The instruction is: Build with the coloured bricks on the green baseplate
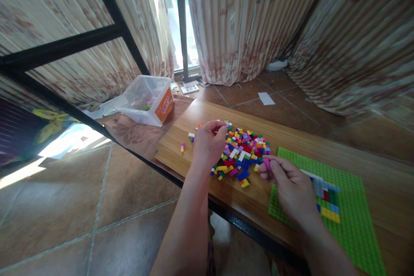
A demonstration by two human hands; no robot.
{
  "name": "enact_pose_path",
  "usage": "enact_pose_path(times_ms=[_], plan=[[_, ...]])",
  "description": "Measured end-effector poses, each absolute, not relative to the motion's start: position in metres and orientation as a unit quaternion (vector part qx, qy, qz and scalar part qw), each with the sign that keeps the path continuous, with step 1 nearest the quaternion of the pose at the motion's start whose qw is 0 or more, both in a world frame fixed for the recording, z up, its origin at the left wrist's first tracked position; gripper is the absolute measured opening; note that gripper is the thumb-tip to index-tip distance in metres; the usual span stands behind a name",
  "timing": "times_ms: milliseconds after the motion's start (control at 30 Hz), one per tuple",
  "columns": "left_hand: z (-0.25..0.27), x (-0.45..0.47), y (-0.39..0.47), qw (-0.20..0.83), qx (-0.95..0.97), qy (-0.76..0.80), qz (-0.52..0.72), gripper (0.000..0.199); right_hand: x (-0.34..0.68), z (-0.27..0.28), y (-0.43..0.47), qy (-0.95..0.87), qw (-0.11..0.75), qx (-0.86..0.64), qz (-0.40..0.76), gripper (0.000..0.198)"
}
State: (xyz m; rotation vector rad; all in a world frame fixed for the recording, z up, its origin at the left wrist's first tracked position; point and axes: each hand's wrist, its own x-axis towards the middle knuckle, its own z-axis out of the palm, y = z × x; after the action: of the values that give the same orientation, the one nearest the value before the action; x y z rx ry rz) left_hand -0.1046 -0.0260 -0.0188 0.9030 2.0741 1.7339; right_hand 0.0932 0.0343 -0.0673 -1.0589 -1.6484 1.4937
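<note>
A heap of small building bricks (241, 148) in many colours lies on the wooden board. Over its left part is my left hand (210, 140), thumb and fingers closed together; anything inside them is hidden. My right hand (287, 181) pinches a pink brick (267, 163) between thumb and forefinger at the heap's right edge. Beneath and beyond that hand, a green baseplate (352, 198) carries a patch of joined bricks (330, 213) in yellow, light blue, red and white, partly covered by the hand.
A small pink and yellow brick piece (182, 147) lies apart on the left of the wooden board (181, 127). Behind it stands a clear plastic box (136, 114) with an orange label and a few pieces inside. A black metal frame (97, 34) crosses the upper left.
</note>
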Motion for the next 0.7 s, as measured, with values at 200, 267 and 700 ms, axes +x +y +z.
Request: enact_pose_path(times_ms=[200,267,700], plan=[[-0.0171,-0.1043,-0.0263,0.145,0.324,0.72,0.597,0.015,0.091,-0.0692,0.0373,-0.51,0.341,-0.405,0.678,0.031],[-0.0164,-0.1041,-0.0263,0.147,0.325,0.72,0.596,0.015,0.0911,-0.0696,0.0372,-0.504,0.338,-0.406,0.684,0.031],[-0.0152,-0.1029,-0.0258,0.151,0.328,0.733,0.577,0.016,0.0912,-0.0687,0.0383,-0.487,0.347,-0.402,0.693,0.028]])
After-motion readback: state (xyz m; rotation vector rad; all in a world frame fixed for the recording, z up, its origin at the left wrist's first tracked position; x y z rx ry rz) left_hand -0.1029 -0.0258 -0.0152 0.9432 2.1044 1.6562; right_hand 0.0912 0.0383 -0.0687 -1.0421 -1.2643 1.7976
